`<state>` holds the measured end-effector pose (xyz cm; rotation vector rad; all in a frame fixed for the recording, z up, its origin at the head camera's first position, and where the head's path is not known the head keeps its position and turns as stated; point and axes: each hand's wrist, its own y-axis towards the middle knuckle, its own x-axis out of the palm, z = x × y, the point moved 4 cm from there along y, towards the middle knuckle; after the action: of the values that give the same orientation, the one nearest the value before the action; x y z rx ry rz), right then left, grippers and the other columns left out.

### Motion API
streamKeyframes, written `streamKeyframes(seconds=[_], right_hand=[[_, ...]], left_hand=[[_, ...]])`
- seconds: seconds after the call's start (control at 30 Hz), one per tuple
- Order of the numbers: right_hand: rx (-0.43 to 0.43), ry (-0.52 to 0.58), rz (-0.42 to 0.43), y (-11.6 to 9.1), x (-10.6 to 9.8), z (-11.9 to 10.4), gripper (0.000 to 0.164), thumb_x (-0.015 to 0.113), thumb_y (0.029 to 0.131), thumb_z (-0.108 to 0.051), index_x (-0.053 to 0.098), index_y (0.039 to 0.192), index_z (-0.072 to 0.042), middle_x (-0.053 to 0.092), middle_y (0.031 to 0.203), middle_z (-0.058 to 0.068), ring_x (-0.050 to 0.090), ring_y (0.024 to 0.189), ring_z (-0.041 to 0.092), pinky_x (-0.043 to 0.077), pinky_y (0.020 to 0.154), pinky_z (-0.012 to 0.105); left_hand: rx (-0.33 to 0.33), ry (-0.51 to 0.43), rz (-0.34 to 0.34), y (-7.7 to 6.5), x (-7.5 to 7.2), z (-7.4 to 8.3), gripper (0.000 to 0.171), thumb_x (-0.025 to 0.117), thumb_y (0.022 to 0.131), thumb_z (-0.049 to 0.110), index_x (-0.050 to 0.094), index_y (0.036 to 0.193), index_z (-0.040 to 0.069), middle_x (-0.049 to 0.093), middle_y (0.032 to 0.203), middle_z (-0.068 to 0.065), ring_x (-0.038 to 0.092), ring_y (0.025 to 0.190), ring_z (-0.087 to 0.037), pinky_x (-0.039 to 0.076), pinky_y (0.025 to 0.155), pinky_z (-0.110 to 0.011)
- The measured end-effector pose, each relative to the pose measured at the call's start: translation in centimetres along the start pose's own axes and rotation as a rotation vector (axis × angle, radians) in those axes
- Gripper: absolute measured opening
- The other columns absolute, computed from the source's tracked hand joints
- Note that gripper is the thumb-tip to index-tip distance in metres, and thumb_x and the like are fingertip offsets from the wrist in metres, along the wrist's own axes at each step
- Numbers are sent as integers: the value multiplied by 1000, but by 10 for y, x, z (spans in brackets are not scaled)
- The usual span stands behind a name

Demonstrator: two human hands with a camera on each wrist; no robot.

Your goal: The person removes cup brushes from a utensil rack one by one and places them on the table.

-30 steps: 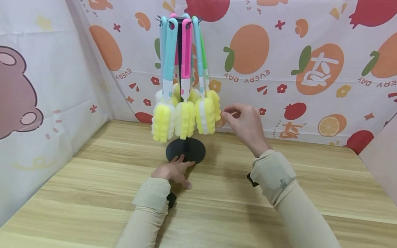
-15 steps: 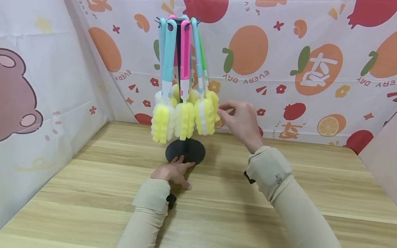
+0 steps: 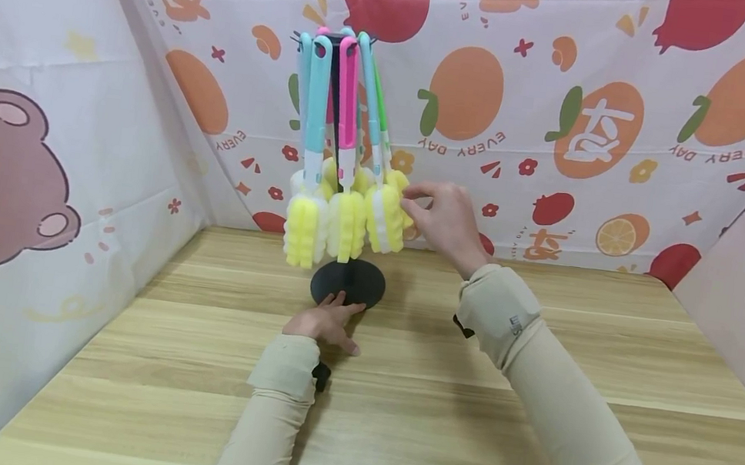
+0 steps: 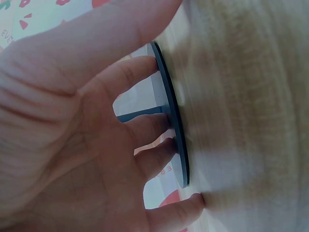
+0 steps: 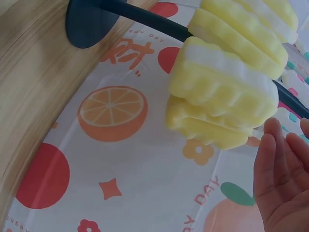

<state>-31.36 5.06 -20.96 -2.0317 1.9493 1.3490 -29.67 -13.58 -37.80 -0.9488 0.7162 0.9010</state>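
Released, with thumb and forefinger parted, the right hand is hovering at the right side of a cluster of sponge bottle brushes; whether its fingertips are touching the nearest yellow sponge head, neither view is making certain. Also not gripping, the left hand is spreading its fingers over the front of the display stand's round black base, near the middle of the wooden table.

From the left wrist, the camera is showing what the head view is leaving unclear: three fingertips are resting on the base while the little finger is touching the tabletop beside its edge. From the right wrist, the camera is revealing the sponge head's ridged side and the lower part of the black post, which the brushes are mostly hiding in the head view. Only the head view is showing the handles, including a pink handle, a blue handle and a green handle, at the hooks of the stand top.

All the visible brushes are hanging with handles up and sponges pointing down. Their long axes are running nearly vertical, those on the right slanting outward toward the bottom, and the sponge heads are hanging above the base.
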Motion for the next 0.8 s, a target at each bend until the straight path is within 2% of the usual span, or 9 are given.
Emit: streamKeyframes(seconds=[0.33, 0.53, 0.8], right_hand=[[-4, 23, -21, 8, 2, -5, 26, 68, 98, -10, 73, 119, 4, 72, 118, 16, 71, 66, 24, 51, 55, 27], [-15, 15, -19, 12, 5, -9, 25, 68, 98, -9, 73, 118, 5, 72, 118, 16, 73, 73, 29, 52, 64, 29], [21, 36, -15, 17, 9, -12, 26, 68, 98, -10, 73, 120, 3, 71, 121, 15, 74, 75, 26, 58, 69, 31]], left_hand=[[-9, -3, 1, -1, -1, 0, 82, 80, 90, 24, 37, 159, 13, 8, 166, -25, 5, 152, -44, 20, 114, -64], [-8, 2, 1, -2, -1, 0, 82, 80, 90, 24, 37, 159, 13, 8, 166, -25, 5, 152, -44, 21, 114, -65], [-5, -2, 4, 0, 0, 1, 82, 81, 89, 24, 38, 158, 14, 9, 166, -24, 6, 152, -43, 21, 114, -65]])
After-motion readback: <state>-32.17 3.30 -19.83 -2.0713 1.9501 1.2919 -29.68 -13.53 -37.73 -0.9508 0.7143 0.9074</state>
